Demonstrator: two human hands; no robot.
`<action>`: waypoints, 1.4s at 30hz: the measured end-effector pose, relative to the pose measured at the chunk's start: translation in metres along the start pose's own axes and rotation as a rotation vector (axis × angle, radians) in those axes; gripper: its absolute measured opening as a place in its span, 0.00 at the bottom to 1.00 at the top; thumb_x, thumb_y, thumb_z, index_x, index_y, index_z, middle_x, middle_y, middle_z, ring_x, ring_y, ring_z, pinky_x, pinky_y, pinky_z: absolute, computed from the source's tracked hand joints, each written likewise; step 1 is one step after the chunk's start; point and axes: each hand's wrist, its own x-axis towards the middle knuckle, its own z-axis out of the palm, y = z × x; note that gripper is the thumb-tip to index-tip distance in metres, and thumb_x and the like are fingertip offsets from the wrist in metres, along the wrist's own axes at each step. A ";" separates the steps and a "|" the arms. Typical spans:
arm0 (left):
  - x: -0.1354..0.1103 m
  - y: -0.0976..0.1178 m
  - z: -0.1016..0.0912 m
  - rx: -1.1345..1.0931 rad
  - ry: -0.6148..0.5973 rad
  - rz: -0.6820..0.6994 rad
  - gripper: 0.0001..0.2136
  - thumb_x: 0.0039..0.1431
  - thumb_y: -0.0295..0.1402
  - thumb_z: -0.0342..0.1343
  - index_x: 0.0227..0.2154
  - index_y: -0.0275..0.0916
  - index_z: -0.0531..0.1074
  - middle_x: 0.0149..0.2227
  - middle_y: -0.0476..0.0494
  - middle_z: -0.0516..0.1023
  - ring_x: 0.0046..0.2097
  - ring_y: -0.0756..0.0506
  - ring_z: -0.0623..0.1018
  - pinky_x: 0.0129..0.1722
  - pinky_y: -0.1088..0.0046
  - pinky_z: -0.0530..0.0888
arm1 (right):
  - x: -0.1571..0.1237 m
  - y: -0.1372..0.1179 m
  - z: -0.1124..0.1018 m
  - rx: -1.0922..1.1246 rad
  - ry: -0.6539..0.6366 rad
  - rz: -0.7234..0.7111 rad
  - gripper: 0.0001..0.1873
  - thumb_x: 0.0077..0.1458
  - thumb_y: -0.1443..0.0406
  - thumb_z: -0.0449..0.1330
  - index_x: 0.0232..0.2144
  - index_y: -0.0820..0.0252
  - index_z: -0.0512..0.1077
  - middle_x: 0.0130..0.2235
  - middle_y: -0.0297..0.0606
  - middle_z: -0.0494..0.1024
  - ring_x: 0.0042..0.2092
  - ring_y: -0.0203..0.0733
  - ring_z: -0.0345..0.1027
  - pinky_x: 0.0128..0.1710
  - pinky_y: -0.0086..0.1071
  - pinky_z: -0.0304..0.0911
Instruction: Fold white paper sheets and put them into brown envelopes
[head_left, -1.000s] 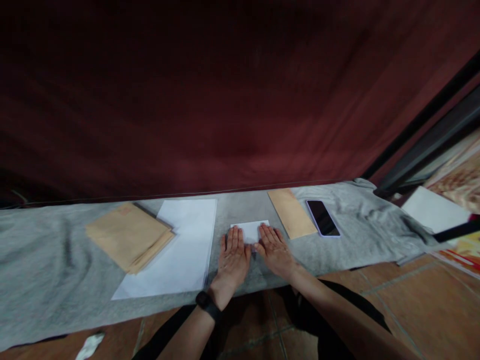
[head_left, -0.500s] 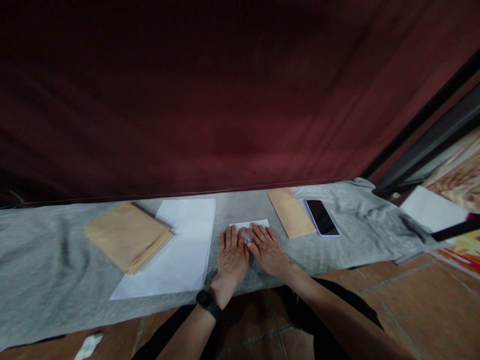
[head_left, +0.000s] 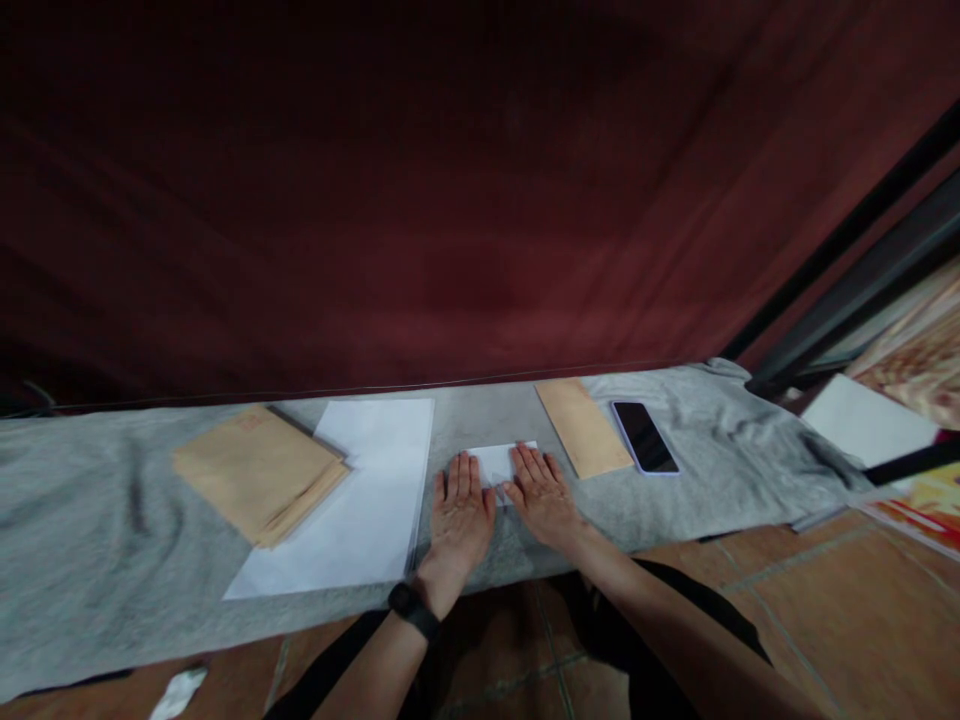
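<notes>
Between my hands lies a small folded sheet of white paper [head_left: 495, 466] on the grey cloth. My left hand [head_left: 462, 515] rests flat on its left side, fingers stretched out. On the right side my right hand [head_left: 546, 500] lies flat too, with its fingers pointing away from me. Part of the paper is hidden under both hands. Just right of my right hand is a single brown envelope [head_left: 585, 428]. Left of my left hand is a stack of larger white sheets [head_left: 371, 500], partly covered by a pile of brown envelopes [head_left: 255, 468].
A phone [head_left: 645, 437] lies right of the single envelope. Grey cloth [head_left: 720, 450] covers the narrow surface, with a dark red hanging [head_left: 480, 250] behind it. Tiled floor [head_left: 825, 580] and a white scrap [head_left: 178, 692] show below. A white board [head_left: 866, 420] stands at the right.
My hands have spread apart over the folded paper, the left to the left and the right to the right. More of the paper shows between them now.
</notes>
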 end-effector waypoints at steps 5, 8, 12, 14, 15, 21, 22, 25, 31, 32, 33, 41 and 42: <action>0.000 -0.001 0.000 -0.004 -0.028 -0.017 0.27 0.69 0.35 0.38 0.67 0.26 0.55 0.70 0.31 0.55 0.71 0.37 0.57 0.68 0.52 0.56 | -0.008 0.004 0.004 -0.028 0.084 0.010 0.32 0.71 0.55 0.45 0.68 0.70 0.56 0.68 0.51 0.62 0.68 0.51 0.54 0.67 0.47 0.48; 0.000 -0.001 0.001 -0.011 -0.033 -0.024 0.27 0.69 0.34 0.38 0.67 0.26 0.55 0.70 0.31 0.55 0.71 0.37 0.57 0.68 0.52 0.55 | -0.012 0.007 0.003 -0.037 0.100 0.015 0.32 0.71 0.54 0.46 0.68 0.69 0.55 0.67 0.50 0.63 0.67 0.51 0.56 0.66 0.47 0.49; -0.001 -0.001 0.003 -0.009 -0.017 -0.020 0.27 0.69 0.34 0.38 0.67 0.26 0.55 0.70 0.31 0.56 0.71 0.37 0.56 0.69 0.52 0.55 | -0.017 0.013 0.002 -0.057 0.111 0.010 0.33 0.71 0.55 0.46 0.69 0.69 0.53 0.67 0.50 0.63 0.67 0.52 0.56 0.66 0.47 0.51; -0.001 -0.002 0.003 -0.007 -0.021 -0.029 0.27 0.69 0.34 0.38 0.67 0.26 0.54 0.70 0.31 0.55 0.71 0.37 0.56 0.69 0.52 0.55 | -0.019 0.017 0.003 -0.069 0.121 0.003 0.33 0.71 0.55 0.46 0.69 0.71 0.53 0.67 0.51 0.63 0.67 0.52 0.56 0.65 0.47 0.52; -0.001 -0.003 0.003 -0.006 -0.026 -0.034 0.27 0.69 0.34 0.38 0.67 0.26 0.54 0.70 0.30 0.55 0.71 0.37 0.56 0.69 0.52 0.55 | -0.020 0.018 0.004 -0.074 0.128 0.002 0.33 0.71 0.55 0.46 0.69 0.71 0.53 0.67 0.52 0.64 0.67 0.52 0.56 0.65 0.47 0.52; -0.001 -0.005 0.005 0.001 -0.026 -0.047 0.27 0.69 0.34 0.40 0.67 0.26 0.54 0.71 0.31 0.53 0.71 0.37 0.55 0.69 0.54 0.54 | -0.026 0.023 0.004 -0.090 0.147 0.005 0.37 0.71 0.53 0.44 0.71 0.72 0.46 0.66 0.54 0.64 0.66 0.54 0.59 0.65 0.49 0.52; -0.001 -0.005 0.005 0.006 -0.029 -0.049 0.28 0.69 0.34 0.40 0.68 0.26 0.54 0.71 0.31 0.53 0.71 0.37 0.55 0.69 0.54 0.54 | -0.026 0.024 0.004 -0.093 0.148 0.001 0.37 0.71 0.53 0.43 0.71 0.72 0.44 0.66 0.55 0.64 0.66 0.54 0.59 0.65 0.50 0.53; -0.001 -0.005 0.006 0.015 -0.033 -0.055 0.28 0.69 0.34 0.39 0.68 0.26 0.53 0.71 0.31 0.53 0.71 0.37 0.56 0.69 0.54 0.54 | -0.028 0.026 0.002 -0.104 0.155 -0.012 0.37 0.71 0.53 0.43 0.72 0.72 0.41 0.66 0.55 0.64 0.65 0.54 0.60 0.64 0.49 0.53; -0.002 -0.005 0.007 0.007 -0.002 -0.055 0.28 0.68 0.34 0.39 0.68 0.26 0.54 0.71 0.31 0.54 0.71 0.37 0.56 0.69 0.54 0.53 | -0.033 0.028 0.003 -0.116 0.153 -0.013 0.38 0.71 0.52 0.45 0.71 0.73 0.43 0.66 0.57 0.64 0.66 0.53 0.58 0.65 0.47 0.54; -0.003 -0.005 0.008 0.005 0.006 -0.054 0.28 0.68 0.34 0.39 0.67 0.26 0.54 0.71 0.31 0.54 0.71 0.38 0.56 0.69 0.54 0.53 | -0.034 0.028 0.003 -0.119 0.153 -0.007 0.38 0.71 0.52 0.45 0.71 0.74 0.44 0.66 0.57 0.64 0.66 0.53 0.58 0.65 0.47 0.54; -0.003 -0.005 0.009 0.004 0.015 -0.052 0.28 0.68 0.34 0.39 0.67 0.26 0.55 0.70 0.31 0.54 0.71 0.38 0.56 0.69 0.55 0.53 | -0.034 0.027 0.003 -0.121 0.153 0.000 0.38 0.70 0.52 0.45 0.71 0.74 0.45 0.66 0.58 0.64 0.66 0.54 0.58 0.65 0.47 0.53; -0.004 -0.005 0.010 -0.003 0.026 -0.053 0.28 0.68 0.34 0.40 0.68 0.27 0.55 0.70 0.31 0.55 0.72 0.38 0.55 0.69 0.54 0.54 | -0.025 0.017 -0.022 -0.032 0.101 -0.035 0.38 0.70 0.54 0.47 0.71 0.74 0.44 0.69 0.57 0.58 0.69 0.54 0.52 0.65 0.48 0.54; -0.004 -0.005 0.009 -0.009 0.022 -0.055 0.28 0.68 0.34 0.39 0.68 0.26 0.54 0.70 0.30 0.55 0.72 0.38 0.54 0.69 0.54 0.54 | -0.024 0.014 -0.026 -0.006 0.084 -0.076 0.37 0.70 0.55 0.47 0.71 0.71 0.44 0.69 0.55 0.57 0.69 0.53 0.51 0.66 0.47 0.54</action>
